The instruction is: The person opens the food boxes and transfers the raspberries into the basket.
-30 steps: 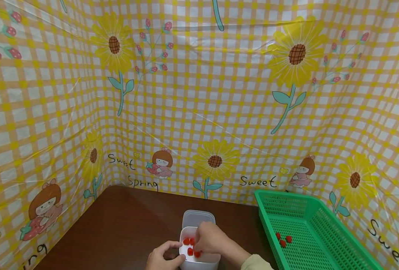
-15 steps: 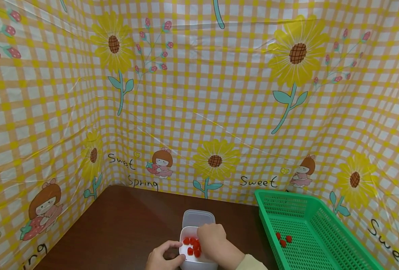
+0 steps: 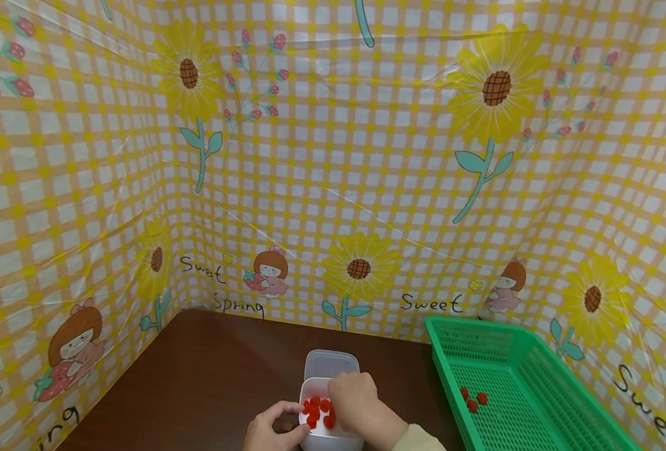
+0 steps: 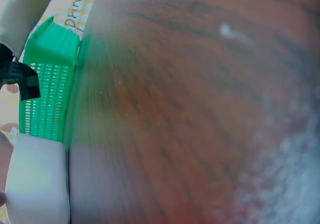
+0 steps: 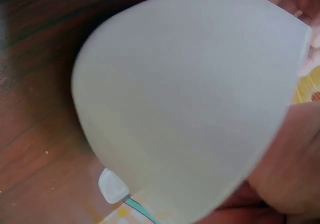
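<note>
A white plastic box (image 3: 333, 443) stands at the front of the table, with several small red berries (image 3: 313, 410) inside. My left hand (image 3: 271, 429) holds the box at its left wall, fingertips and thumb at the rim. From the right, my right hand (image 3: 358, 401) reaches over the rim into the box; its bent fingers are hidden there, and I cannot tell whether they hold a berry. In the right wrist view the wall of the white box (image 5: 190, 99) fills most of the picture and covers the fingertips.
Behind the box lies a translucent lid (image 3: 332, 363) on the dark brown table (image 3: 226, 376). To the right stands a green slotted basket (image 3: 442, 369) with a few red berries (image 3: 472, 406) near its left side. A checked cloth (image 3: 310, 207) hangs around the table.
My right hand went deeper into the box and then stayed about level. Berries inside have shifted, several now lying closer to the left wall. The left hand has not moved.
</note>
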`<state>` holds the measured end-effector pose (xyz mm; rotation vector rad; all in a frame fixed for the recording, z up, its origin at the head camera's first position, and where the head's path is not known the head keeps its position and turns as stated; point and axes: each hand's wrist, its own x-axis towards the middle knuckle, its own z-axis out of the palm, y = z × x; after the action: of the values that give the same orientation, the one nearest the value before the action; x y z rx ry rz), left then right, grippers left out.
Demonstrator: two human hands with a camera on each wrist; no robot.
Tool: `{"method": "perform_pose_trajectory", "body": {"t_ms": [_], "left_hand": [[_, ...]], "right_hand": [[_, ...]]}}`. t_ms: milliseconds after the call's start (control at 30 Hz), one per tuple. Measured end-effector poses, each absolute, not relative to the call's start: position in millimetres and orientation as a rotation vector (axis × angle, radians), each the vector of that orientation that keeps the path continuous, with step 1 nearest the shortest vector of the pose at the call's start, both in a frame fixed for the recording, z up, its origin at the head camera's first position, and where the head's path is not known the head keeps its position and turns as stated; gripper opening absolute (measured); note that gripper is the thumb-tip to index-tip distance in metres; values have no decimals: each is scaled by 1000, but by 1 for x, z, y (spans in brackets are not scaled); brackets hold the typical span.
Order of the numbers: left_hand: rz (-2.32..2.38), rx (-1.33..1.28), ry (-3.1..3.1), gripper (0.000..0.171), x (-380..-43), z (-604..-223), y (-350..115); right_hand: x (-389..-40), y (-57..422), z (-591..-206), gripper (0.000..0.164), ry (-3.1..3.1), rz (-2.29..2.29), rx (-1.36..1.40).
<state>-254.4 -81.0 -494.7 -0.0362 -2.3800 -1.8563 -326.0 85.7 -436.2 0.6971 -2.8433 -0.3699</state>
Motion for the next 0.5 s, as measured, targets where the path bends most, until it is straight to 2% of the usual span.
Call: {"method": "perform_pose_trajectory", "body": {"t_ms": [167, 367, 500], "left_hand": [[-1863, -27, -2380, 32, -255, -495, -81], [-1891, -23, -2386, 33, -256, -496, -81], [-1897, -21, -2394, 33, -256, -498, -82]], "right_hand": [[-327, 85, -441, 32, -2818, -435, 715], [-334, 88, -437, 22, -2874, -198, 781], [-332, 90, -438, 24, -2896, -135, 793]]}}
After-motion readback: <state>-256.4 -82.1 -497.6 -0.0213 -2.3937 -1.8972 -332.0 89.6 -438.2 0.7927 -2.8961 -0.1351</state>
